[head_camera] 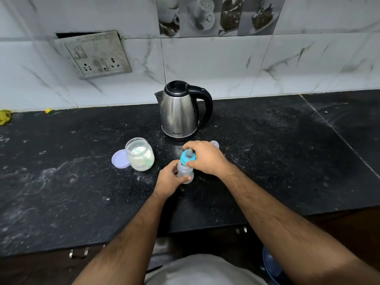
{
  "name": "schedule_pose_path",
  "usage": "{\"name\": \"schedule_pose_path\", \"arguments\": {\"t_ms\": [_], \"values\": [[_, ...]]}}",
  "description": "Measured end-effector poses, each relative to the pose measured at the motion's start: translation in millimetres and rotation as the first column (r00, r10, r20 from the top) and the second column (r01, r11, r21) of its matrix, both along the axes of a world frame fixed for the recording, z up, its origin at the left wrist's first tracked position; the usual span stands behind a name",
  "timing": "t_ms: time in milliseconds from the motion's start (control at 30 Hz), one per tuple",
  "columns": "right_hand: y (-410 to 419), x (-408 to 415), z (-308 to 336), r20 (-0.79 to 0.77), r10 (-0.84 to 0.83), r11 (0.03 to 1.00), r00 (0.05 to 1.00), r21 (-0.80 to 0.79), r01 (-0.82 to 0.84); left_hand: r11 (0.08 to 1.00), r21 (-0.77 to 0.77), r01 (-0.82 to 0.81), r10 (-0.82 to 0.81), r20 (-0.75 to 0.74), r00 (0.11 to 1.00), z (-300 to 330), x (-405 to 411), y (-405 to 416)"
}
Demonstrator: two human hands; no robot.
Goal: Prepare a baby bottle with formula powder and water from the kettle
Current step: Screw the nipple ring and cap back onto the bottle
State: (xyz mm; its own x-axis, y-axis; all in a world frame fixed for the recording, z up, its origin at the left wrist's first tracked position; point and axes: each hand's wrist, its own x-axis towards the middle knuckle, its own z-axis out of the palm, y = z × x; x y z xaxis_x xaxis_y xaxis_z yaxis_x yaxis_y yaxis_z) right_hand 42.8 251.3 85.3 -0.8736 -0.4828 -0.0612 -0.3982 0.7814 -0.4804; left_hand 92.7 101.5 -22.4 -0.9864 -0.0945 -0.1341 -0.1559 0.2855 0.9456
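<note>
Head view: we look down at a black stone counter [61, 182] against a marble-tiled wall.
Far left: yellow cloth [4, 117] at the counter's back edge.
Wall: grimy switch-and-socket plate [96, 56], up left of the kettle.
Lid: lilac jar lid [119, 159] flat on the counter, touching the jar's left side.
Jar: open clear formula jar [140, 154], upright, pale powder inside, just left of the bottle.
Left hand: our left hand [169, 178] wraps the bottle's clear body from the left, thumb across the front.
Bottle: baby bottle [185, 171] upright on the counter in front of the kettle; contents, we cannot tell.
Collar: blue teat collar [186, 159] sits on the bottle's neck, teat up.
Right hand: our right hand [203, 156] grips the collar from above and right, fingers curled round its rim.
Kettle: steel electric kettle [178, 112], lid down, handle right, behind the bottle.
Cap: clear domed cap [214, 144] behind the right hand, mostly hidden.
</note>
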Motion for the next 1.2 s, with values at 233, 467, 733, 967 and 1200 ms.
{"name": "schedule_pose_path", "arguments": {"t_ms": [233,467,733,967,1200], "values": [[-7.7,3.5,-2.1,-0.019,0.086,0.987,0.996,0.136,-0.083,1.000,0.006,-0.001,0.001,0.003,1.000,1.2,-0.9,-0.2],[-11.4,1.8,0.0,-0.006,0.129,0.973,0.992,0.196,-0.125,1.000,-0.017,0.015,-0.015,0.009,1.000,-1.6,-2.2,-2.5],[-20.0,1.0,2.9,-0.036,0.138,0.949,0.990,0.290,-0.122,1.000,-0.015,0.023,-0.022,0.008,1.000,-1.1,-2.1,-3.2],[-25.5,0.1,-0.2,-0.035,-0.050,0.920,0.998,0.388,0.060,1.000,-0.029,0.012,-0.012,0.000,1.000,-2.6,-1.9,-4.4],[-9.2,-12.7,5.4,0.161,0.117,0.945,0.980,0.285,-0.160,0.999,-0.039,0.027,-0.026,0.007,1.000,-2.5,-2.6,-4.2]]}}
